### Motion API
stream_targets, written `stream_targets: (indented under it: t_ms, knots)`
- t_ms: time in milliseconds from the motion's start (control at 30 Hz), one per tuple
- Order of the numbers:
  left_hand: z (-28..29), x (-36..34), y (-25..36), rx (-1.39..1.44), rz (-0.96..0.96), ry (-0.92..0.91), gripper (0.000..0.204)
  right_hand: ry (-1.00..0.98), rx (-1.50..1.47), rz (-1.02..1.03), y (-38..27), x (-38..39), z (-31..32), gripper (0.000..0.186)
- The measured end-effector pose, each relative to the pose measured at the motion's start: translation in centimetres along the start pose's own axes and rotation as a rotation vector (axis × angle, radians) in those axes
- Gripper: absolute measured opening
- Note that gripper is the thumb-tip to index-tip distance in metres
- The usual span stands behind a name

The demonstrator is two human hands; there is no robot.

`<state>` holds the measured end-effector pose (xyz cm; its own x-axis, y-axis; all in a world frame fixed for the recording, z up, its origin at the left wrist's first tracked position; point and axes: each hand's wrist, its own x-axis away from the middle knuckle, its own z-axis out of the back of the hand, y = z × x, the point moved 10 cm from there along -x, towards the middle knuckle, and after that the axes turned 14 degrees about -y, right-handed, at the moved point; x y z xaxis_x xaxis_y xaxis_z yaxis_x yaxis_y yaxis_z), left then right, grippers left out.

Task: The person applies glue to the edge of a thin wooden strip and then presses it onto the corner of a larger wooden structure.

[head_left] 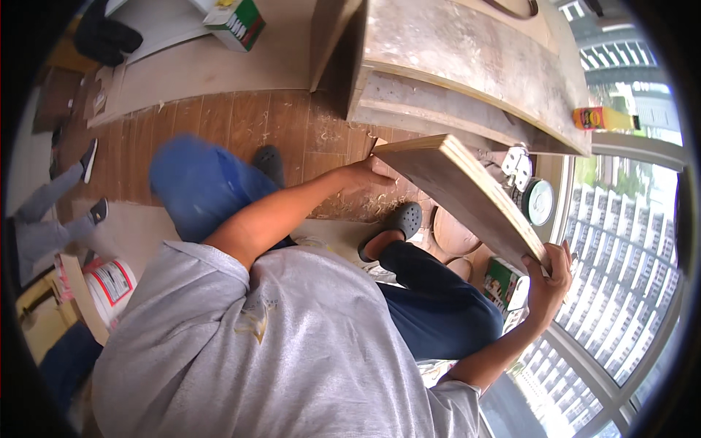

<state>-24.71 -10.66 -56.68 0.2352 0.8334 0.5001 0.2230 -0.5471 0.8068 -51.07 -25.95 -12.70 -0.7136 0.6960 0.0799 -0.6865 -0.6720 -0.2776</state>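
Note:
A plywood board [438, 171] with a pale layered edge is held up in front of me, tilted so that it slopes down to the right. My left hand [365, 177] is closed on its left end, with the fingertips partly behind the board. At the lower right end, my right hand [553, 274] grips the board's edge between thumb and fingers. Beyond the board stands a wooden cabinet-like piece [467, 44] with a dusty, worn top and an open front.
Shavings lie on the wooden floor [241, 117]. Right of my knees are a green-and-white box [505, 283] and a round can [539, 202], near the window [621, 255]. A yellow container [606, 118] sits by the cabinet's right end. Another person's legs [55, 197] and a white bucket [111, 286] are at left.

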Motion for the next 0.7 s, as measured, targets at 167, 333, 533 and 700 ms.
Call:
stream_targets:
  t_ms: [167, 333, 533, 700]
  knots:
    - [-1.9, 6.0, 9.3, 0.648, -0.49, -0.058, 0.065, 0.178, -0.092, -0.075, 4.0, 2.5, 1.7, 0.04]
    - [2.7, 17.7, 20.0, 0.251, -0.946, 0.322, 0.033, 0.188, -0.398, 0.063, 4.9, 1.9, 2.9, 0.038]
    - [1.9, 28.6, 33.7, 0.251, -1.24, 0.135, 0.038, -0.008, -0.555, 0.118, 0.5, -5.0, -4.0, 0.034]
    - [3.7, 29.0, 34.2, 0.008, -1.162, 0.192, 0.039, -0.182, -0.659, 0.099, -0.3, -10.6, -14.2, 0.032]
